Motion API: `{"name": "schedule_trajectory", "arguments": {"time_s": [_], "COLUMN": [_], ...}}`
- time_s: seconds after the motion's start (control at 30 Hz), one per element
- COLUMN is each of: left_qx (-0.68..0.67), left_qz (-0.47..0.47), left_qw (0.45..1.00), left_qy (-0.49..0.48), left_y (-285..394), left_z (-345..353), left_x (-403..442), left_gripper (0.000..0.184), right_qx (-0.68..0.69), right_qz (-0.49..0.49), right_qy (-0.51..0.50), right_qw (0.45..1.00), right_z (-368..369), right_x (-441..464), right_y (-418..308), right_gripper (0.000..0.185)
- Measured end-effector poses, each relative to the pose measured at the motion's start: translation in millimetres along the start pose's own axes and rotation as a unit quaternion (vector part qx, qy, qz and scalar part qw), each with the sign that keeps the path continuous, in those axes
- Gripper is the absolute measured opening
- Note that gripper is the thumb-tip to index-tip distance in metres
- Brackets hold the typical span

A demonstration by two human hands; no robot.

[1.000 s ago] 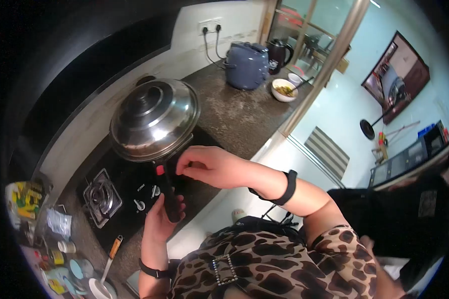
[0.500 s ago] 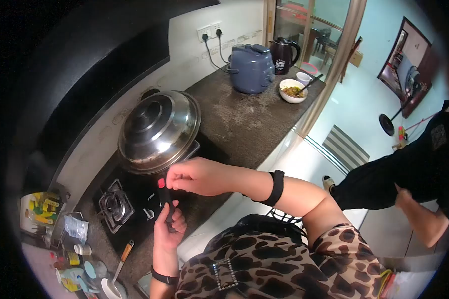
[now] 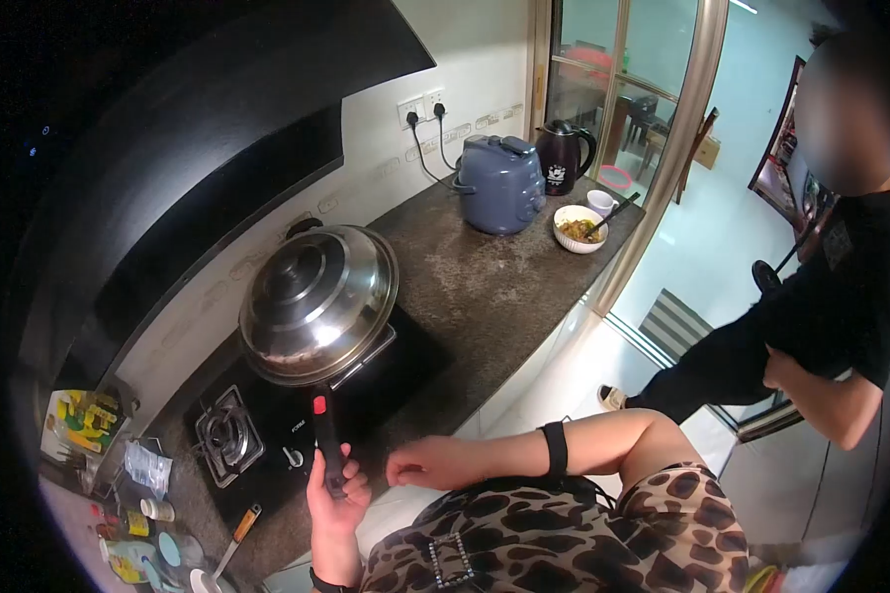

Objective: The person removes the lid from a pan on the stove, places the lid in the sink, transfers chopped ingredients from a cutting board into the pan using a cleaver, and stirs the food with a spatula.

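My left hand [image 3: 339,497] is wrapped round the black wok handle [image 3: 327,442], which has a red tip near the pan. At the handle's far end a domed metal lid [image 3: 318,304] with a dark knob covers the wok, whose body is mostly hidden. The covered wok sits on the right burner of the black gas hob [image 3: 285,420]. My right hand [image 3: 422,464] hangs in front of the counter edge, apart from the handle, its fingers loosely curled with nothing visible in them.
Left of the wok is a bare burner [image 3: 229,436]. Along the counter stand a blue electric cooker [image 3: 501,188], a dark kettle [image 3: 561,163] and a bowl of food [image 3: 577,235]. A ladle [image 3: 235,542] and jars lie lower left. Another person [image 3: 811,296] stands at the right.
My right hand has moved away from the handle, down and to the right. My left hand keeps hold of it. The view has tilted up, and the other person's upper body now shows.
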State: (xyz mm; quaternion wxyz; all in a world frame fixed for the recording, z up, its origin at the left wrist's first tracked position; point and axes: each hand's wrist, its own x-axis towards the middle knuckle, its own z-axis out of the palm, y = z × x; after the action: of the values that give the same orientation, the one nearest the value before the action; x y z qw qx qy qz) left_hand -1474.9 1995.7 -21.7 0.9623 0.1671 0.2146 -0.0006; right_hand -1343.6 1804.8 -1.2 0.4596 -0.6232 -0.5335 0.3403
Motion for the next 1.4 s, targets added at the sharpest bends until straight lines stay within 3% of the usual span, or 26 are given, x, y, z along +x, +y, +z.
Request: {"name": "schedule_trajectory", "arguments": {"time_s": [0.13,0.33,0.4,0.53,0.67,0.73,1.07,1.33,1.37,1.4], "left_qx": [-0.013,-0.025,-0.026,-0.014,-0.015,-0.009,-0.009,-0.002,0.000,0.008], "left_qz": [0.001,0.004,0.002,-0.008,-0.008,-0.012,0.008,0.015,0.019,0.018], "left_qw": [1.000,1.000,1.000,1.000,1.000,1.000,0.999,1.000,1.000,1.000], "left_qy": [-0.004,-0.007,-0.010,-0.016,-0.016,-0.011,0.031,-0.001,0.004,0.005], "left_y": [-2,-4,-5,-4,-4,-4,-8,-13,-16,-16], "left_z": [-2,2,-1,-4,-5,-4,-2,-7,-8,-9], "left_x": [-1,-4,-4,-7,-10,-11,-19,-29,-30,-30], "left_gripper": [0.043,0.045,0.046,0.047,0.046,0.046,0.048,0.046,0.046,0.046], "right_qx": [0.002,-0.048,-0.077,-0.082,-0.051,0.054,0.031,0.097,0.095,0.102], "right_qz": [0.045,0.025,-0.017,0.006,-0.011,0.057,0.031,-0.050,0.017,-0.006], "right_qy": [-0.007,-0.010,0.033,0.063,0.096,0.086,0.037,0.110,0.105,0.108], "right_qw": [0.999,0.998,0.996,0.995,0.994,0.993,0.998,0.988,0.990,0.989], "right_z": [16,15,6,-22,-36,-35,-23,-59,-70,-72], "right_x": [-18,-25,-26,-24,-19,-14,-6,25,29,34], "right_y": [18,9,2,-12,-19,-27,-25,-34,-44,-42], "right_gripper": [0.012,0.011,0.011,0.011,0.015,0.014,0.012,0.012,0.012,0.013]}}
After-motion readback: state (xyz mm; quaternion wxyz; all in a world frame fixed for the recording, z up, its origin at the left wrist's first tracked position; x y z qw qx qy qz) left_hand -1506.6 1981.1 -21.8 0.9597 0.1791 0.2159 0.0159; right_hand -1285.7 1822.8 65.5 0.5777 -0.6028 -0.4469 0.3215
